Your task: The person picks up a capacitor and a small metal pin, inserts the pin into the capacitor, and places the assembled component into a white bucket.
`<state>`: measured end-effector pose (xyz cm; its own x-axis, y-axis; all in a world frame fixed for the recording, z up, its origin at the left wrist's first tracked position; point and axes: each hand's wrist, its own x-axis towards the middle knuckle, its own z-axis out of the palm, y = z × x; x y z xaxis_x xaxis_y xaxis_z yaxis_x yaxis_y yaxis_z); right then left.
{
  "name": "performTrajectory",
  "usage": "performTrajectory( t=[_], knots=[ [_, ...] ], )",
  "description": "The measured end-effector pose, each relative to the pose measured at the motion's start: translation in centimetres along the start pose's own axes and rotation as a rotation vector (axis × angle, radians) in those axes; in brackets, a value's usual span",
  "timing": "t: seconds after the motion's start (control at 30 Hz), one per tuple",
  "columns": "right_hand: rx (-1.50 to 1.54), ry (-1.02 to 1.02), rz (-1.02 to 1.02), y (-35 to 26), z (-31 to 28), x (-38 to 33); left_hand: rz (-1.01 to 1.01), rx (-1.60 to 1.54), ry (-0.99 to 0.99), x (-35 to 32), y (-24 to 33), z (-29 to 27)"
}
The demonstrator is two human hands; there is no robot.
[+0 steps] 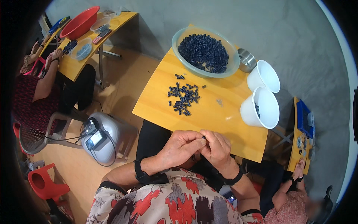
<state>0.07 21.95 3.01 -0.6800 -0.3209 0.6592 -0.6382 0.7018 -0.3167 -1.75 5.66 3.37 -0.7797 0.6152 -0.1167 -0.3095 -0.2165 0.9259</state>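
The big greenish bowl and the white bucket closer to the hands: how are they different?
The bowl is wide and see-through; the bucket is narrower and white. The bowl holds a big heap of dark pieces; the bucket shows only a few. Both are round and open on top.

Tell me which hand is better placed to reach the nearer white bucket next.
Probably the right hand: it lies closer to the nearer white bucket, at the right side of the yellow table; the left hand sits farther left.
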Motion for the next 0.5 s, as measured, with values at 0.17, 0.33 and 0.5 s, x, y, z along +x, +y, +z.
performTrajectory(
  t=[0.17,0.33,0.5],
  knots=[
    [0.071,-0.034,0.154,0.3,-0.4,-0.5,-0.11,-0.056,-0.08,0.6,-0.7,-0.7],
    [-0.139,-0.009,0.412,3.4,-3.2,0.0,-0.18,-0.036,-0.052,0.5,-1.3,-1.1],
    [-0.409,0.157,0.406,9.9,-7.8,1.4,-0.255,-0.039,-0.06,0.2,-1.5,-2.3]
  ],
)
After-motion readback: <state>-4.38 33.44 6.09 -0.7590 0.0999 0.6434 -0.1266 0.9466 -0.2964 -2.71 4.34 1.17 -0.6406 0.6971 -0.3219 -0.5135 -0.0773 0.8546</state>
